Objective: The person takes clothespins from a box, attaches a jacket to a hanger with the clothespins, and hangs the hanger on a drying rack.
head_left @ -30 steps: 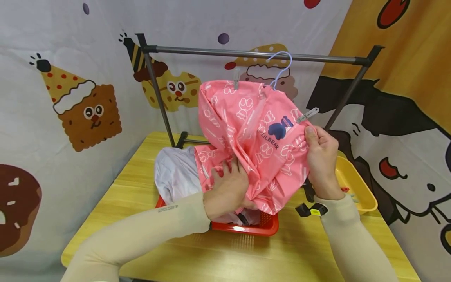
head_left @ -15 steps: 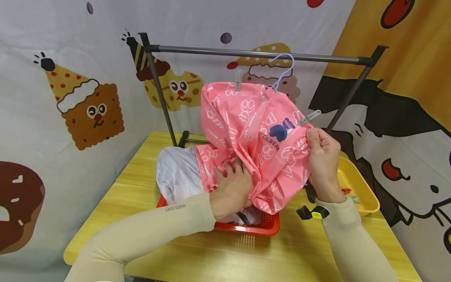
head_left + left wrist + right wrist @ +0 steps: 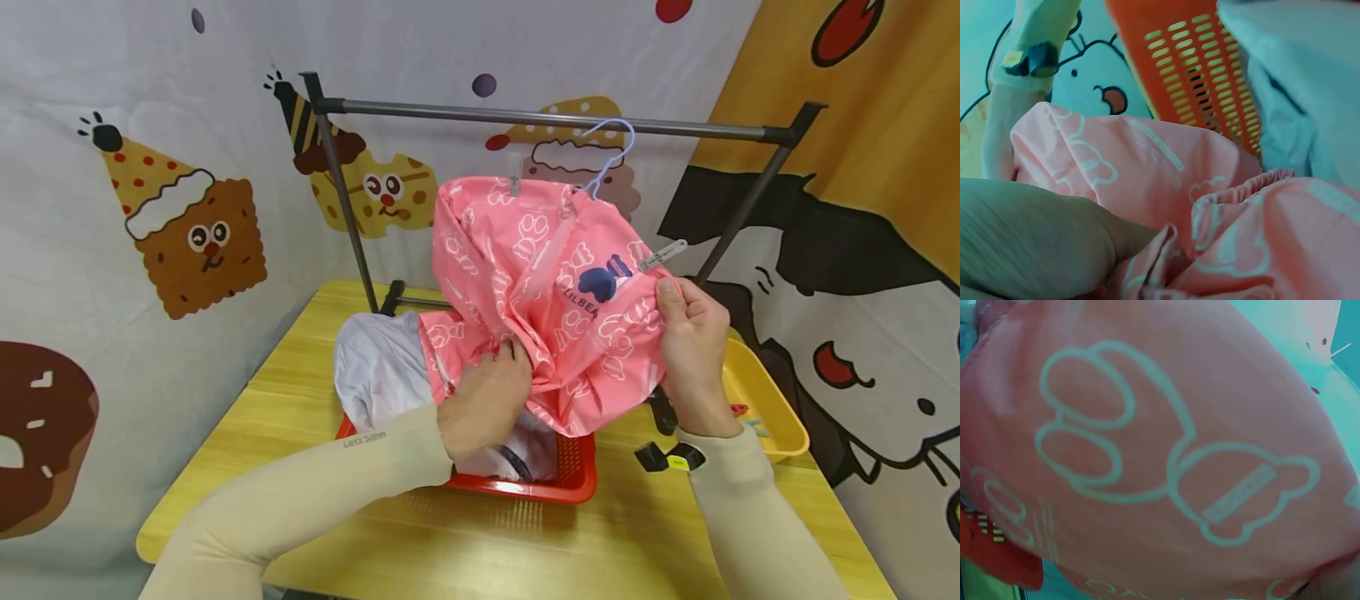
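Observation:
A pink jacket (image 3: 592,333) with white bear outlines, a blue motif and dark lettering hangs from a pale blue hanger (image 3: 611,158) hooked over the rack's bar. One clear clip (image 3: 514,175) grips its upper edge; another clip (image 3: 663,255) sits at its right shoulder. My right hand (image 3: 693,346) pinches the jacket's right edge between thumb and fingers. Lower down, my left hand (image 3: 491,396) reaches into the folds with curled fingers and grips the cloth. In the left wrist view, pink cloth (image 3: 1160,162) with a gathered elastic edge surrounds the thumb; the fingertips are hidden.
Below the jacket a red basket (image 3: 576,467) holds crumpled pale cloth (image 3: 382,358). A yellow tray (image 3: 783,417) with small colored items stands right. The dark metal rack (image 3: 450,108) stands on the wooden table (image 3: 360,533) before a cartoon-printed curtain (image 3: 180,75).
My left hand has gone from spread fingers on the folds to curled fingers in the cloth. The jacket's lower edge has lifted slightly, showing more of the basket. My right hand keeps its hold.

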A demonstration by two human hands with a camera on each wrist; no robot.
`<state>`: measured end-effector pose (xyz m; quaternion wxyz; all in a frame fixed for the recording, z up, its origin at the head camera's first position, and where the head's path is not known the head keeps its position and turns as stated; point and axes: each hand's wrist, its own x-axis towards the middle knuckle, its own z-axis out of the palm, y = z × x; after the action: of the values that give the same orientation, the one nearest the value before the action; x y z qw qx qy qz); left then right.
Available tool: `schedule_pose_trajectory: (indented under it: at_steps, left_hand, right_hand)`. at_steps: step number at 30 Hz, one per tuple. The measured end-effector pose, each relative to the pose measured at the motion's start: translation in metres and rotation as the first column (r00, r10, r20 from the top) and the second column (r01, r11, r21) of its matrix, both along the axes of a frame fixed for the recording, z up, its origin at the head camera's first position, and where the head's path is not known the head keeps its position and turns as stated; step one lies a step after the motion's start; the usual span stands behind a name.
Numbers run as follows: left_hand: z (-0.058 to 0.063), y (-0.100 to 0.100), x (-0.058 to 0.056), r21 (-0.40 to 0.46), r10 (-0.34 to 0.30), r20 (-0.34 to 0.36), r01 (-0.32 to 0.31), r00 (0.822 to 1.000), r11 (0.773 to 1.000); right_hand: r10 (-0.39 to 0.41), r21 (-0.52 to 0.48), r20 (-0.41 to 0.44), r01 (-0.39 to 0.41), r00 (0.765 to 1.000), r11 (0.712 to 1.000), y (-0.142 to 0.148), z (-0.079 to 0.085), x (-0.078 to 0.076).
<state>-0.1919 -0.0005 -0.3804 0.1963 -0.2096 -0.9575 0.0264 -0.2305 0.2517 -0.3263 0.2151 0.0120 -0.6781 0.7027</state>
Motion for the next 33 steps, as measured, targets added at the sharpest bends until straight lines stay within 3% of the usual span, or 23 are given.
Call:
schedule_pose_trajectory:
  at_steps: [4, 7, 12, 16, 22, 26, 33]
  left_hand:
    - [0.009, -0.011, -0.005, 0.089, -0.085, 0.014, 0.083, 0.996, 0.993]
    - [0.018, -0.02, -0.008, 0.191, -0.154, 0.077, 0.137, 0.985, 0.972]
    - [0.034, -0.032, -0.015, 0.306, -0.204, 0.146, 0.152, 0.968, 0.94]
    - [0.045, -0.035, -0.021, 0.362, -0.188, 0.113, 0.136, 0.976, 0.922]
    - [0.058, -0.035, -0.029, 0.445, -0.209, 0.03, 0.174, 0.978, 0.879]
    - [0.062, -0.032, -0.036, 0.473, -0.242, -0.025, 0.225, 0.97, 0.852]
    - [0.062, -0.022, -0.053, 0.53, -0.283, -0.074, 0.278, 0.956, 0.801]
  right_hand:
    - [0.0, -0.006, 0.021, 0.001, 1.0, 1.0, 0.004, 0.002, 0.002]
    - [0.002, -0.003, 0.032, -0.002, 0.999, 1.0, 0.007, 0.003, 0.003]
    - [0.005, 0.024, 0.016, -0.005, 1.0, 1.0, 0.013, 0.001, 0.004]
    - [-0.034, 0.151, 0.014, 0.032, 0.999, 0.988, 0.017, -0.001, 0.007]
    - [-0.138, 0.408, -0.049, 0.146, 0.989, 0.901, 0.02, -0.001, 0.012]
    - [-0.171, 0.436, -0.098, 0.196, 0.98, 0.878, 0.022, 0.002, 0.014]
    - [-0.211, 0.429, -0.123, 0.244, 0.97, 0.87, 0.028, 0.006, 0.016]
